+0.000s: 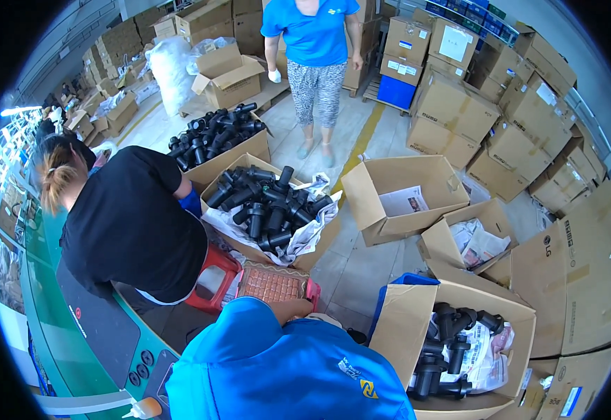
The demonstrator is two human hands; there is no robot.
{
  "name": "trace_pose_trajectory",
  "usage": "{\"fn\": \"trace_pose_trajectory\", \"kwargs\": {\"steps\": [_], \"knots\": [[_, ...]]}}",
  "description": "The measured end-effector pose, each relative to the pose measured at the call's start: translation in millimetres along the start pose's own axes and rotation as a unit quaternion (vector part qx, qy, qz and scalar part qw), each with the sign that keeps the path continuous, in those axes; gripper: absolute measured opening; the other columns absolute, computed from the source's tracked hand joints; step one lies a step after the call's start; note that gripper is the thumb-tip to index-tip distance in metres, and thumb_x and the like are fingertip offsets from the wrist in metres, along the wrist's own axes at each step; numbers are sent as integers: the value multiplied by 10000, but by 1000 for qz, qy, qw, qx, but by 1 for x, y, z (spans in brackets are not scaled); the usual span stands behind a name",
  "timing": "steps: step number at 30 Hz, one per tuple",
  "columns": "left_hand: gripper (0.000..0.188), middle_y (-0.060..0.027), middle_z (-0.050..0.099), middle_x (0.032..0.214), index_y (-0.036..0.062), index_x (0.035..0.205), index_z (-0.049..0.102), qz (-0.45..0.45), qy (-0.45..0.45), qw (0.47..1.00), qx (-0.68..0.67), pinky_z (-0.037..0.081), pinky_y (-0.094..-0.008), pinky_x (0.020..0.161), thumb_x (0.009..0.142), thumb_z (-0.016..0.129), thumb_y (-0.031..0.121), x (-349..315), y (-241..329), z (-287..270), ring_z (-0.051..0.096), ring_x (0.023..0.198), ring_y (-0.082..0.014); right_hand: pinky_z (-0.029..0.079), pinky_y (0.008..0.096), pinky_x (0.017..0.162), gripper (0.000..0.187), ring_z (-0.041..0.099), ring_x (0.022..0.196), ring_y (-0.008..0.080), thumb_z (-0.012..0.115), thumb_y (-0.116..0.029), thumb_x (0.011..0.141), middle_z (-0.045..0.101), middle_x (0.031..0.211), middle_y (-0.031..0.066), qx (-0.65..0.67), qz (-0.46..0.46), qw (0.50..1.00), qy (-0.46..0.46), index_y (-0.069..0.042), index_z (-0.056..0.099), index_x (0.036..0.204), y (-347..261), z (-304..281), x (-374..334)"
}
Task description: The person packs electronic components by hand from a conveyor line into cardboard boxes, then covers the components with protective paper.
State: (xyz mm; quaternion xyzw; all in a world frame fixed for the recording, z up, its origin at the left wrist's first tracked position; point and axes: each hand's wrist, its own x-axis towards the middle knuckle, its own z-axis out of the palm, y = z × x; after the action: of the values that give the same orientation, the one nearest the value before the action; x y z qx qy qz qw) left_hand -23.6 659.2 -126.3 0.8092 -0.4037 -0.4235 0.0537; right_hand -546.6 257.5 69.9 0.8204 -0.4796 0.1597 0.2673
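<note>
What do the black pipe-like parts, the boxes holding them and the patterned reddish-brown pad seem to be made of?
Black pipe-like parts: probably moulded plastic, smooth with soft highlights, though coated metal is possible.
Boxes: cardboard, by their matt brown sides and folded flaps.
Patterned pad: perhaps woven or textured vinyl, from its slightly shiny grid; too small to be sure.

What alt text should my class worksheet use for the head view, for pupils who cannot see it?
Three open cartons hold black plastic parts, two beside a person in black. A blue shirt fills the foreground; another person stands beyond, with stacked boxes behind and to the right.
</note>
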Motion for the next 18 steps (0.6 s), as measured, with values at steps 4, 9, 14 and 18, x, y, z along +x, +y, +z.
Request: {"fn": "trace_pose_trajectory", "kwargs": {"steps": [4, 9, 14, 18], "knots": [[330, -172, 644, 1047, 109, 1005, 690, -72, 66, 980, -172, 473, -437, 838, 756, 614, 311, 11, -12, 5, 608, 977, -344, 405, 463, 825, 619, 533, 1040, 276, 532, -661, 751, 562, 1178, 71, 10, 41, 999, 3, -155, 574, 1105, -26, -3, -10], [352, -182, 638, 1079, 86, 1088, 656, -26, 75, 969, -233, 455, -447, 869, 832, 513, 281, 27, -38, 62, 599, 1031, -334, 406, 463, 827, 617, 533, 1040, 277, 532, -657, 752, 562, 1178, 73, 31, 139, 990, 1, -155, 573, 1107, -84, 1, -40], [392, -179, 648, 1040, 86, 1018, 671, 6, -3, 996, -93, 461, -448, 849, 862, 490, 397, 17, -32, 33, 613, 983, -352, 406, 464, 828, 615, 533, 1041, 278, 532, -654, 753, 562, 1178, 75, 6, 204, 979, -17, -154, 572, 1109, -91, -27, -79], [355, -191, 645, 1035, 100, 1029, 675, 54, 339, 915, 214, 468, -446, 837, 831, 529, 356, 15, -54, 63, 620, 971, -342, 427, 503, 873, 608, 524, 1093, 334, 625, -537, 743, 536, 1248, 136, 79, 258, 958, -102, -118, 562, 1179, -115, -89, -37]]}}
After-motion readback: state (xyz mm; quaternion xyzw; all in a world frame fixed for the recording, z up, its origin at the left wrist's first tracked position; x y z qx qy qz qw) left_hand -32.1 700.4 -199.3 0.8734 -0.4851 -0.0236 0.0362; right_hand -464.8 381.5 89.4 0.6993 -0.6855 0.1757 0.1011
